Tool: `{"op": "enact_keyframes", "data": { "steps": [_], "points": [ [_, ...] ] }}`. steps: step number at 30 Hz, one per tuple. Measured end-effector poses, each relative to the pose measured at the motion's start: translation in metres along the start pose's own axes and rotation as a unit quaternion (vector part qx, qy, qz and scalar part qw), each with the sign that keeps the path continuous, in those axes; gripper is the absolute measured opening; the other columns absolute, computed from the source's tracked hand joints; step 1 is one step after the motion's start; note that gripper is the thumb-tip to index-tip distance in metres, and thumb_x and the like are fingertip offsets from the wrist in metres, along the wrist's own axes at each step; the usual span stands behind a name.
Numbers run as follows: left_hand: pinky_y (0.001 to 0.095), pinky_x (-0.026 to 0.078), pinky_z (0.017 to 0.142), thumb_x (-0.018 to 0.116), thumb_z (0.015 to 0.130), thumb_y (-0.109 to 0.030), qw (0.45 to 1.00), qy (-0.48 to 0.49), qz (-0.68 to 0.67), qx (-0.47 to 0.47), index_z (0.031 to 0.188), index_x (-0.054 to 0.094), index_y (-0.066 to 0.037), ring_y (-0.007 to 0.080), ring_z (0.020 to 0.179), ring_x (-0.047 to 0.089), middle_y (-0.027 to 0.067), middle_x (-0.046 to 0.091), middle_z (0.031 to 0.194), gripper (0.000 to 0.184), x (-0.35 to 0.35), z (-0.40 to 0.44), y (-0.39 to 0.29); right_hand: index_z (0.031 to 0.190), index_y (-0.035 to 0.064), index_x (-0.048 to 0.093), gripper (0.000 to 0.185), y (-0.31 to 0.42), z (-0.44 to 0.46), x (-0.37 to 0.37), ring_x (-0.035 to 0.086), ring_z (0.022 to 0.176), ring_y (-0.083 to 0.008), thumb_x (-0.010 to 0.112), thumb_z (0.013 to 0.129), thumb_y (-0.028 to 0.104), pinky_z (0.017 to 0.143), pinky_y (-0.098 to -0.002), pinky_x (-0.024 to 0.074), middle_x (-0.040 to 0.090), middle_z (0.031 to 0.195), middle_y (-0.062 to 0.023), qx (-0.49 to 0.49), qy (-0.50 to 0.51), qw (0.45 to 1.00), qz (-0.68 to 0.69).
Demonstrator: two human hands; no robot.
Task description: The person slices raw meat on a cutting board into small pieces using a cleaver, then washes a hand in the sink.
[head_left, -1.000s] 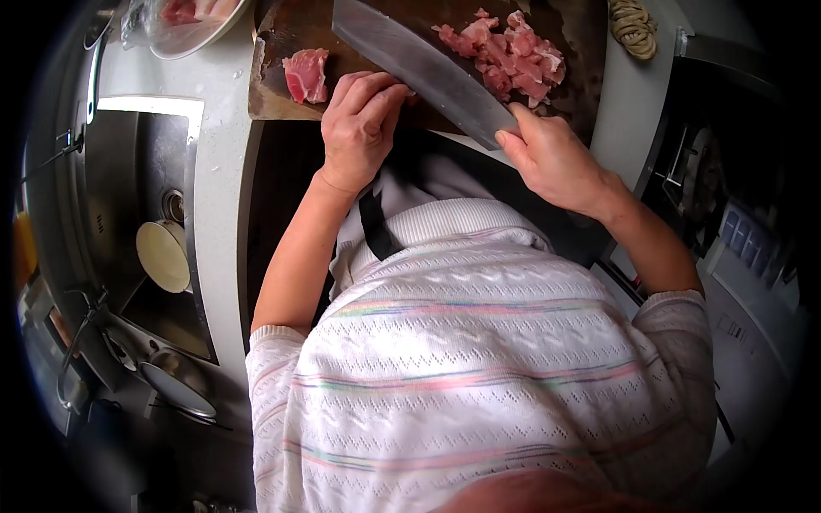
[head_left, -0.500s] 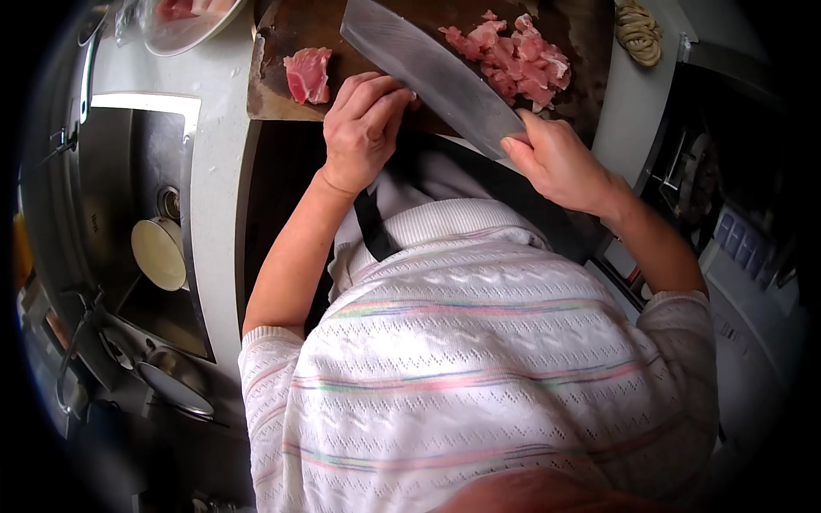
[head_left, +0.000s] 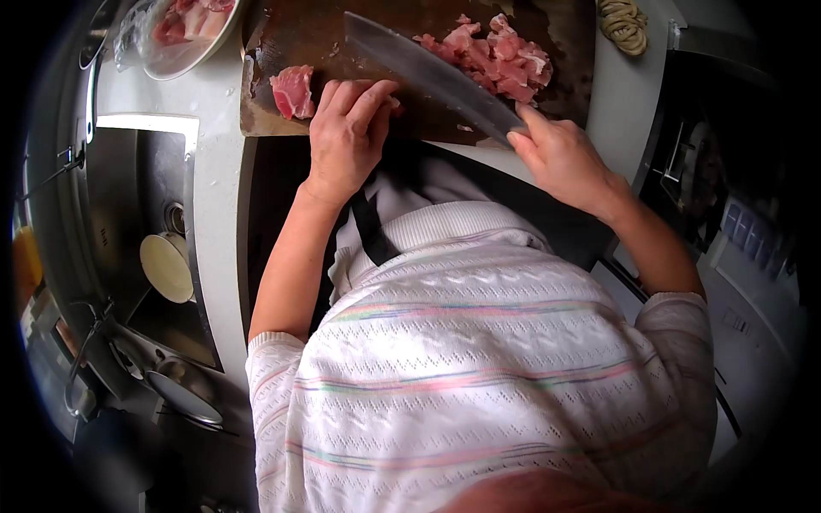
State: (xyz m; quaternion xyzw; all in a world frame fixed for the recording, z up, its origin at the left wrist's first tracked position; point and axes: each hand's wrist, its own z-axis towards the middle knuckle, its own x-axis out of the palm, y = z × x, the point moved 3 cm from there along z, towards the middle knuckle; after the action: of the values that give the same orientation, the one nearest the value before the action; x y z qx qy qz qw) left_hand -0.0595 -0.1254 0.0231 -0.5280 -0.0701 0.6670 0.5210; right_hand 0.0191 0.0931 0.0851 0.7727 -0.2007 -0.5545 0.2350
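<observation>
My right hand [head_left: 564, 158] grips the handle end of a large kitchen knife [head_left: 428, 77], whose broad blade slants up and left over the cutting board [head_left: 295, 26]. The blade is slightly blurred. Left of it, my left hand [head_left: 346, 141] is closed with fingers curled down on a piece of meat [head_left: 395, 104], mostly covered by the fingers. A larger chunk of raw meat [head_left: 293, 92] lies on the board just left of that hand. Beyond the knife, on the right, sits a pile of cut meat pieces [head_left: 505, 60].
A plate [head_left: 209, 43] of raw meat stands on the counter [head_left: 221, 171] at upper left. Below it is a sink [head_left: 120, 197] with a cream-coloured pot [head_left: 167, 267] inside. Right of the board lies a coiled tan bundle [head_left: 624, 26]. A pan [head_left: 184, 395] is at lower left.
The blade has turned and looks narrower now, its tip slightly lower in view. My left hand remains on the meat. The whole view has shifted a little, moving the board left and down.
</observation>
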Motion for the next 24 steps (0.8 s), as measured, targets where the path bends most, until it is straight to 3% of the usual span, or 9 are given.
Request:
{"op": "enact_keyframes", "data": {
  "steps": [4, 8, 10, 12, 15, 19, 21, 22, 24],
  "points": [
    [0.0361, 0.048, 0.066, 0.068, 0.07, -0.003, 0.993, 0.091, 0.071, 0.005, 0.082, 0.067, -0.009, 0.0274, 0.077, 0.055, 0.0068, 0.054, 0.076, 0.014, -0.008, 0.011, -0.001, 0.081, -0.0024, 0.046, 0.018, -0.012, -0.007, -0.028, 0.056, 0.053, -0.0356, 0.054, 0.09, 0.012, 0.05, -0.0405, 0.0425, 0.055, 0.06, -0.0195, 0.039, -0.075, 0.996, 0.006],
    [0.035, 0.048, 0.065, 0.069, 0.069, -0.002, 0.998, 0.052, 0.018, -0.028, 0.081, 0.067, -0.01, 0.0249, 0.074, 0.056, 0.0048, 0.057, 0.079, 0.014, -0.012, 0.016, -0.003, 0.082, -0.0035, 0.046, 0.021, -0.025, -0.018, -0.042, 0.054, 0.049, -0.0291, 0.057, 0.09, 0.012, 0.048, -0.0363, 0.0419, 0.055, 0.059, -0.0175, 0.061, -0.132, 0.989, 0.036],
    [0.0346, 0.047, 0.065, 0.069, 0.069, -0.001, 0.999, -0.031, -0.017, -0.03, 0.084, 0.067, -0.01, 0.0241, 0.074, 0.056, 0.0041, 0.059, 0.08, 0.017, -0.011, 0.023, -0.016, 0.083, -0.004, 0.047, 0.021, -0.028, -0.022, -0.044, 0.054, 0.048, -0.0267, 0.057, 0.09, 0.012, 0.047, -0.0342, 0.0415, 0.057, 0.061, -0.017, 0.046, -0.158, 0.985, 0.044],
    [0.0346, 0.048, 0.068, 0.068, 0.07, 0.0, 0.996, -0.078, -0.015, 0.045, 0.093, 0.066, -0.01, 0.0239, 0.078, 0.057, 0.0044, 0.06, 0.087, 0.025, -0.003, 0.033, -0.031, 0.082, -0.0039, 0.047, 0.021, -0.026, -0.024, -0.045, 0.055, 0.049, -0.0262, 0.057, 0.09, 0.012, 0.047, -0.0337, 0.0414, 0.057, 0.061, -0.0166, 0.066, -0.147, 0.986, 0.049],
    [0.0353, 0.05, 0.078, 0.068, 0.071, 0.003, 0.997, 0.044, 0.013, 0.064, 0.1, 0.066, -0.008, 0.0272, 0.092, 0.058, 0.0079, 0.062, 0.101, 0.031, 0.027, 0.021, -0.027, 0.082, -0.0036, 0.047, 0.021, -0.024, -0.028, -0.045, 0.056, 0.05, -0.0257, 0.057, 0.09, 0.012, 0.047, -0.0333, 0.0415, 0.057, 0.061, -0.0164, 0.072, -0.125, 0.988, 0.047],
    [0.034, 0.049, 0.076, 0.067, 0.073, 0.002, 1.0, -0.025, 0.007, 0.005, 0.096, 0.066, -0.007, 0.0267, 0.085, 0.059, 0.0067, 0.062, 0.094, 0.025, -0.003, 0.012, -0.018, 0.082, -0.0025, 0.046, 0.02, -0.018, -0.031, -0.036, 0.058, 0.051, -0.0285, 0.057, 0.09, 0.012, 0.047, -0.0352, 0.0422, 0.057, 0.062, -0.0172, 0.043, -0.115, 0.991, 0.05],
    [0.0328, 0.049, 0.073, 0.067, 0.075, 0.001, 0.994, -0.079, 0.057, 0.044, 0.094, 0.068, -0.008, 0.025, 0.083, 0.06, 0.0064, 0.063, 0.093, 0.021, -0.024, 0.013, -0.004, 0.083, -0.002, 0.046, 0.018, -0.015, -0.034, -0.023, 0.058, 0.053, -0.0314, 0.056, 0.09, 0.011, 0.048, -0.0362, 0.0428, 0.057, 0.062, -0.0178, 0.035, -0.093, 0.993, 0.061],
    [0.033, 0.05, 0.073, 0.068, 0.076, 0.0, 0.992, -0.101, 0.055, -0.048, 0.093, 0.069, -0.01, 0.0244, 0.082, 0.061, 0.0062, 0.063, 0.094, 0.02, -0.032, 0.009, 0.001, 0.083, -0.0017, 0.046, 0.017, -0.012, -0.036, -0.018, 0.059, 0.054, -0.0328, 0.056, 0.09, 0.01, 0.048, -0.0368, 0.0431, 0.057, 0.062, -0.0182, 0.031, -0.081, 0.994, 0.066],
    [0.0355, 0.05, 0.077, 0.072, 0.076, -0.011, 0.982, -0.118, 0.105, -0.108, 0.1, 0.067, -0.011, 0.0258, 0.089, 0.06, 0.0061, 0.063, 0.098, 0.024, -0.046, 0.004, 0.016, 0.084, -0.0007, 0.045, 0.017, -0.008, -0.038, -0.007, 0.059, 0.057, -0.0356, 0.056, 0.09, 0.011, 0.049, -0.0393, 0.0437, 0.057, 0.062, -0.0178, 0.021, -0.018, 0.998, 0.064]
  ]
}}
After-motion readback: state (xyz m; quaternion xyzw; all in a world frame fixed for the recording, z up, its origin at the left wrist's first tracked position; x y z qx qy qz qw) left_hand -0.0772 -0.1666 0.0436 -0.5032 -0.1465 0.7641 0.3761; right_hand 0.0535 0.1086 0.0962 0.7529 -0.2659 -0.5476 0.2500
